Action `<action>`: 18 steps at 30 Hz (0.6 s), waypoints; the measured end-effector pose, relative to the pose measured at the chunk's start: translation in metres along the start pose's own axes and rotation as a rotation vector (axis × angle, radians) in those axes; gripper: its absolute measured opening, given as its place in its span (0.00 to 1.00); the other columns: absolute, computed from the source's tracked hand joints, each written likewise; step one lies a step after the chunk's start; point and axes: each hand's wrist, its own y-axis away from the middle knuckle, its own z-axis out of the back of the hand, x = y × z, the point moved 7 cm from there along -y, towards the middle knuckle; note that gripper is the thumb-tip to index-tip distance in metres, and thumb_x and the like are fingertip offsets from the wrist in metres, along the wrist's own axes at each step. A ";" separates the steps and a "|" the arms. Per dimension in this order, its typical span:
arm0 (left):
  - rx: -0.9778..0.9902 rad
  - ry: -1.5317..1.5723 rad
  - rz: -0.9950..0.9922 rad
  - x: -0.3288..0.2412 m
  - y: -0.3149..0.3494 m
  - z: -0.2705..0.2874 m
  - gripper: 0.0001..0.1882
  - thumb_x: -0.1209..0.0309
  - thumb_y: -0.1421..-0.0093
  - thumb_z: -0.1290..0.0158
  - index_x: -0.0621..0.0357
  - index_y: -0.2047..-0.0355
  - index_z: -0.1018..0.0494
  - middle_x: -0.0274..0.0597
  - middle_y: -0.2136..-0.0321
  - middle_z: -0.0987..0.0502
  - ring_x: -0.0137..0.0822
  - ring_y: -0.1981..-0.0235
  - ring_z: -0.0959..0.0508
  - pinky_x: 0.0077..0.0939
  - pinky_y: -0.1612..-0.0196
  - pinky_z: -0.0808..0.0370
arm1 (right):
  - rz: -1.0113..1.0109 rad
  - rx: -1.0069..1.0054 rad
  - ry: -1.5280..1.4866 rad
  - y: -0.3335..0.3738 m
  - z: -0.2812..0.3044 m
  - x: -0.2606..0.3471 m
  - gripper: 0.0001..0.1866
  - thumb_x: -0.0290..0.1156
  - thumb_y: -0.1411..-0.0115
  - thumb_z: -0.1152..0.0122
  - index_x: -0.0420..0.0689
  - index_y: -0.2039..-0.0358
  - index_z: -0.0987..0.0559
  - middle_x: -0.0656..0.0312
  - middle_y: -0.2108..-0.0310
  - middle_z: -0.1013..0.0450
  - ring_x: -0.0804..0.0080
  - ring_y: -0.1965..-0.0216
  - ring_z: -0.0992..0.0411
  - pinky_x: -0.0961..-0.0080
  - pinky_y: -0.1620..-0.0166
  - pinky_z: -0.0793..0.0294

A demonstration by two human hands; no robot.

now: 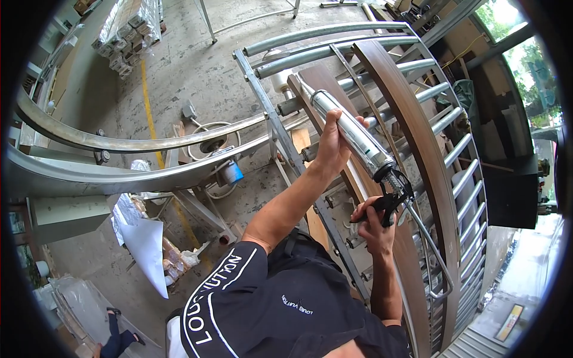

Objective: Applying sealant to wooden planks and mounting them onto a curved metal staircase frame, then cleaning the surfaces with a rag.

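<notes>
Being held by both hands is a caulking gun (363,142), w/ a long silver barrel and a black trigger handle (391,206). It is located over the brown panels, of which one (412,113) lies on the right of it and another (325,77) partly beneath it; these are supported by a metal roller frame (433,92). The fingers of the L hand (336,140) are wrapped around the barrel, approx. mid-length. By the R hand (377,225) the handle is gripped, fingers clamped around it; how far the trigger is pressed cannot be said.

Re handling: the gun is prob. moderately heavy and stiff, w/ more weight expected toward the handle if the barrel is not full. The smooth barrel may be slippery, esp. if sealant is smeared on it, so a full wrap of the palm is advised there, w/ the second hold on the handle. The bent rod (431,243) at the back should not be used as a grip, and space should be left for it.

Hard to make out: the nozzle end is pale and small, so contact w/ the panel beneath cannot be confirmed. The barrel's contents are not seen. Some L fingertips are hidden behind the barrel, and the panels' lower ends are partly covered by the R forearm (387,289).
</notes>
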 end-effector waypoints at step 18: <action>-0.014 -0.030 0.147 0.047 0.051 -0.006 0.26 0.52 0.37 0.44 0.58 0.50 0.36 0.55 0.55 0.25 0.51 0.48 0.23 0.47 0.45 0.22 | 0.078 -0.031 0.163 0.060 0.050 0.003 0.08 0.30 0.33 0.44 0.38 0.62 0.28 0.58 0.75 0.28 0.69 0.72 0.28 0.71 0.67 0.26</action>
